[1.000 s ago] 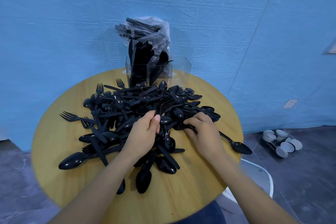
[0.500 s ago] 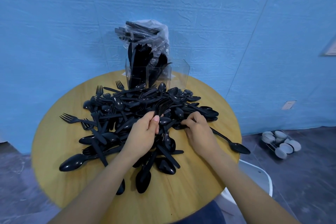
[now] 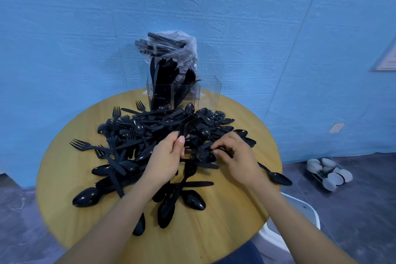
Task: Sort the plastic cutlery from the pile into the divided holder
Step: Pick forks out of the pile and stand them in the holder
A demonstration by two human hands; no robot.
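Okay, I've got both hands down in the pile [image 3: 150,146] of black plastic cutlery heaped on the round wooden table [image 3: 225,231]. My left hand [image 3: 166,161] has its fingers curled round a small bunch of forks [image 3: 189,125], tines sticking up and away from me above the thumb. My right hand [image 3: 236,156] is just beside it, fingertips pinching a thin black handle [image 3: 218,148] near the middle of the heap; which kind of piece it is, I can't tell. At the far edge of the table the clear divided holder [image 3: 184,94] stands upright, with knives in its left compartment and forks in the middle one. A clear bag [image 3: 184,47] of more cutlery sits behind it against the blue wall [image 3: 85,28]. One spoon [image 3: 276,176] pokes over the table's right edge.
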